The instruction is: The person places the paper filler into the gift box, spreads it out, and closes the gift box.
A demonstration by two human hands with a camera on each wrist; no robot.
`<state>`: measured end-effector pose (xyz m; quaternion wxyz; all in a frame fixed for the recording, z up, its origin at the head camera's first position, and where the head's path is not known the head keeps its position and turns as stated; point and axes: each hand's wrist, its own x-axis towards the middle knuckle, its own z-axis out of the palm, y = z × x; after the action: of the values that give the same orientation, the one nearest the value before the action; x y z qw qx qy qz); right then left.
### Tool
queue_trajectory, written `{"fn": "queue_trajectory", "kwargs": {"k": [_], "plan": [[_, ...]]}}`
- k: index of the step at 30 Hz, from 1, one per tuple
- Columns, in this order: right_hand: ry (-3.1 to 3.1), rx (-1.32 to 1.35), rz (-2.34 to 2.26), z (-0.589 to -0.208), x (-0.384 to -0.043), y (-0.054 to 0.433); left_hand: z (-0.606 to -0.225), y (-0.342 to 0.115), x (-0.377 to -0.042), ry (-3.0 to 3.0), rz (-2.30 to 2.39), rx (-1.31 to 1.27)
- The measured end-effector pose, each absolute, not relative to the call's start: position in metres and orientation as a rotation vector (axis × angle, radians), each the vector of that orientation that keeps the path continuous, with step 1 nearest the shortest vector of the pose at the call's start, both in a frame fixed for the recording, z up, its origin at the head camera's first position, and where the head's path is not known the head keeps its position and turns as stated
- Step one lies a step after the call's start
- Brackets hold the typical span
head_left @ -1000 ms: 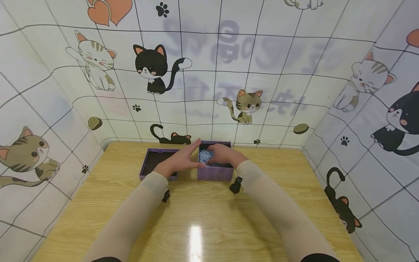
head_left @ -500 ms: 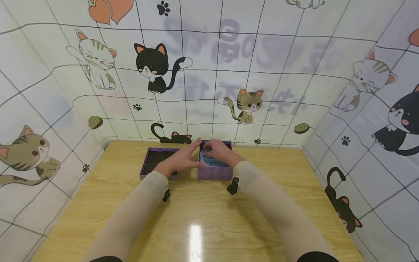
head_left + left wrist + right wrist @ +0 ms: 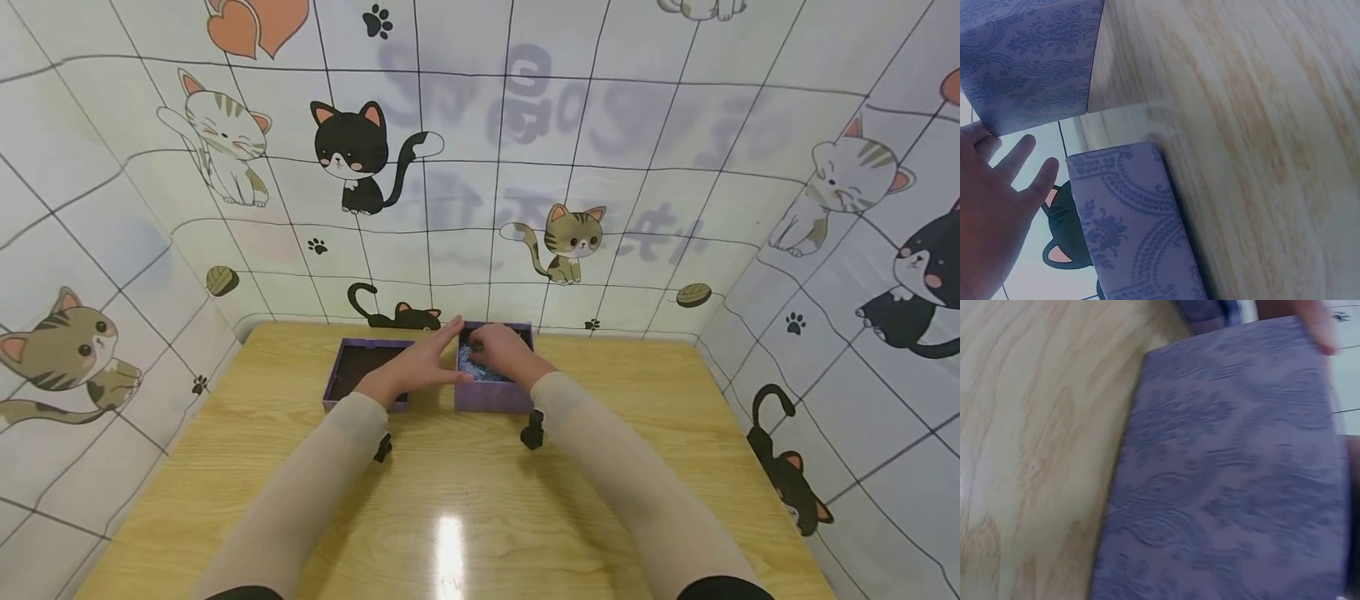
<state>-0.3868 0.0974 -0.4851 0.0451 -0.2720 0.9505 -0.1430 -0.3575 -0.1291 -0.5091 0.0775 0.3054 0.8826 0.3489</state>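
A purple patterned box [image 3: 493, 398] stands at the back of the table, its inside holding blue shredded paper [image 3: 480, 368]. My left hand [image 3: 416, 363] spans the box's left side, thumb at the front corner and straight fingers toward the back corner. In the left wrist view, the spread fingers [image 3: 1015, 164] of that hand show beside the box [image 3: 1029, 62]. My right hand [image 3: 506, 354] reaches into the box with bent fingers over the paper; I cannot tell whether they pinch any. In the right wrist view, the box's front face [image 3: 1222, 469] covers most of the right hand.
The matching purple lid [image 3: 356, 371] lies inside up, left of the box and partly under the left forearm in this view. A wooden table [image 3: 450, 483] spreads in front. Close behind stands a cat-print wall covering [image 3: 465, 192].
The right hand has drawn slightly left and back inside the box, its fingers changing their bend. The shredded paper lies more spread out than a second ago. The left hand stays put.
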Motion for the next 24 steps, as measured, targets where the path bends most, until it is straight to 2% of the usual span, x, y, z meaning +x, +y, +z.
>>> {"fn": "queue_trajectory", "kwargs": {"k": [4,10,15,24], "plan": [[2.819,-0.883,-0.512,-0.465,-0.379,0.113,-0.509,-0.128,-0.356,2.647,1.037,0.897],[2.626,-1.041,-0.362,-0.436,-0.377,0.137,-0.508,-0.128,-0.355,2.638,1.045,0.903],[2.534,-1.033,-0.292,-0.44,-0.385,0.144,-0.508,-0.128,-0.355,2.647,1.034,0.899],[2.529,-0.988,-0.104,-0.456,-0.391,0.127,-0.509,-0.127,-0.357,2.656,1.032,0.915]]}}
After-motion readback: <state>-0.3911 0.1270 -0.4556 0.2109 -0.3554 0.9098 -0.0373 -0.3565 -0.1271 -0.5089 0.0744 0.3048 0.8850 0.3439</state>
